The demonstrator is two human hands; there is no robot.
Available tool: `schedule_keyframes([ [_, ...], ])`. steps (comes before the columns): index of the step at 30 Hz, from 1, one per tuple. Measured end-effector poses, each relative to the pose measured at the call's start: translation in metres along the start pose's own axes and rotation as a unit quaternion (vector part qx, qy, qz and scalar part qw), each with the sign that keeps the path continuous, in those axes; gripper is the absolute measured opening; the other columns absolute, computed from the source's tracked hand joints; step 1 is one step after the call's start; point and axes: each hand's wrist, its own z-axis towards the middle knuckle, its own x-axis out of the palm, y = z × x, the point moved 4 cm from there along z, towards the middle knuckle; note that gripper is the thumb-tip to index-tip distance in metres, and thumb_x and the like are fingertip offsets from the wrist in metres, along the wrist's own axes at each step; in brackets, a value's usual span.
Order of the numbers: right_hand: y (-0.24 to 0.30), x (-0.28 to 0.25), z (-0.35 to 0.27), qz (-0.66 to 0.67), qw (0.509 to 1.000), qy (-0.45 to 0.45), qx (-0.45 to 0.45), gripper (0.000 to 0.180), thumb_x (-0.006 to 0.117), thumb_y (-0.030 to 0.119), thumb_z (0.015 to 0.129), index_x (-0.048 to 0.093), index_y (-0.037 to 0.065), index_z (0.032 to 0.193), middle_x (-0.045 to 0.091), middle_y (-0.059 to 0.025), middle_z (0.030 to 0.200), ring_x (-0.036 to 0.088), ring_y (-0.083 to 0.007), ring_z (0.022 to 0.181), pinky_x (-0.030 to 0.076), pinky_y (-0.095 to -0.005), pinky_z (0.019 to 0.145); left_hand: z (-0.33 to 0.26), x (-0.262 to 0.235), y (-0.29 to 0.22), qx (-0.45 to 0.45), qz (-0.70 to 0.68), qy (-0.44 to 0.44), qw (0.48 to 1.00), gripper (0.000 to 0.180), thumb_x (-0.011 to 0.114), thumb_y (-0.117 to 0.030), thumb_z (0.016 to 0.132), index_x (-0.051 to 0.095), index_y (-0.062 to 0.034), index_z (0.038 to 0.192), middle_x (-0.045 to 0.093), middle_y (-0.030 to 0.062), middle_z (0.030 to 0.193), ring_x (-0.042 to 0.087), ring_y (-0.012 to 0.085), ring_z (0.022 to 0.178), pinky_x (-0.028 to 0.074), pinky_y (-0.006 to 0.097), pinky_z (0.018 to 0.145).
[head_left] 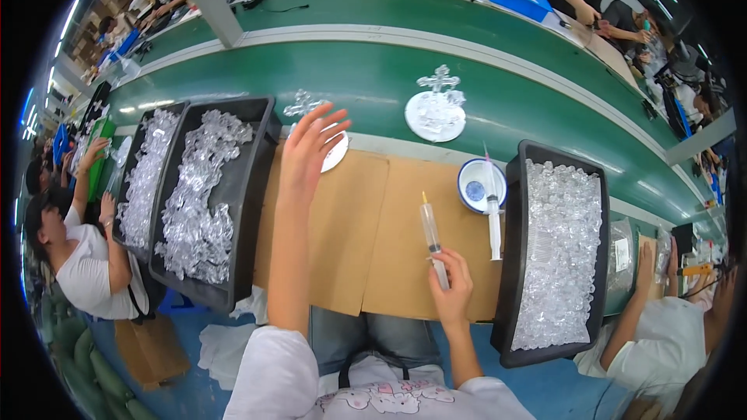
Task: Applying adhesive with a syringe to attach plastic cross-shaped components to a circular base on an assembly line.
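Here, left hand (311,148) spread wide over white disc (336,151); right hand (453,288) grips one syringe (430,236); second syringe (492,218) beside; seemingly three black trays (513,264).

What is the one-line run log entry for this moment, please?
left hand: open, over white disc | right hand: grips syringe

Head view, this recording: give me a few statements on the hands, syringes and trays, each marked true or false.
1. The right hand grips a syringe. True.
2. The left hand holds a syringe. False: it is open, fingers spread, reaching toward a white disc.
3. A second syringe rests across a round blue-rimmed dish. True.
4. The black tray on the right is empty. False: it is full of clear crystal pieces.
5. The hands work over a cardboard sheet. True.
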Motion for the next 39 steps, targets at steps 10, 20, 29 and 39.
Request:
schedule_keyframes([
  [10,0.005,0.005,-0.001,-0.019,0.998,0.015,-0.051,0.026,0.061,-0.003,0.077,0.06,0.005,0.102,0.058,-0.0086,0.111,0.06,-0.0145,0.079,0.047,-0.0237,0.063,-0.148,-0.064,0.044,0.005,0.465,-0.08,0.882,0.032,0.053,-0.012,0.09,0.051,0.0007,0.12,0.059,0.0131,0.116,0.057,0.021,0.109,0.04,0.036,0.096],
  [20,0.017,-0.001,0.01,-0.144,0.98,0.04,-0.128,0.029,0.061,0.0,0.076,0.059,0.005,0.105,0.058,-0.0111,0.109,0.058,-0.024,0.09,0.047,-0.0316,0.076,-0.007,-0.022,-0.063,0.274,0.632,-0.121,0.715,0.054,0.067,-0.007,0.074,0.045,-0.0009,0.123,0.055,0.019,0.115,0.053,0.037,0.105,0.045,0.04,0.086],
  [29,0.04,-0.011,-0.007,-0.157,0.977,0.016,-0.145,0.034,0.06,0.0,0.077,0.058,0.005,0.11,0.057,-0.0133,0.112,0.054,-0.029,0.106,0.044,-0.0354,0.086,0.064,-0.063,-0.023,0.167,0.596,-0.047,0.784,0.037,0.069,-0.008,0.07,0.059,-0.0091,0.106,0.057,0.0141,0.093,0.056,0.0339,0.091,0.046,0.039,0.076],
  [39,0.179,0.009,0.023,0.033,0.972,0.05,-0.226,0.027,0.059,0.001,0.08,0.059,0.002,0.107,0.06,-0.0096,0.108,0.057,-0.0161,0.097,0.046,-0.0268,0.074,-0.072,-0.039,-0.047,0.196,0.618,0.036,0.761,0.009,0.067,-0.004,0.068,0.066,-0.0043,0.076,0.056,0.0104,0.081,0.053,0.0297,0.087,0.043,0.04,0.078],
])
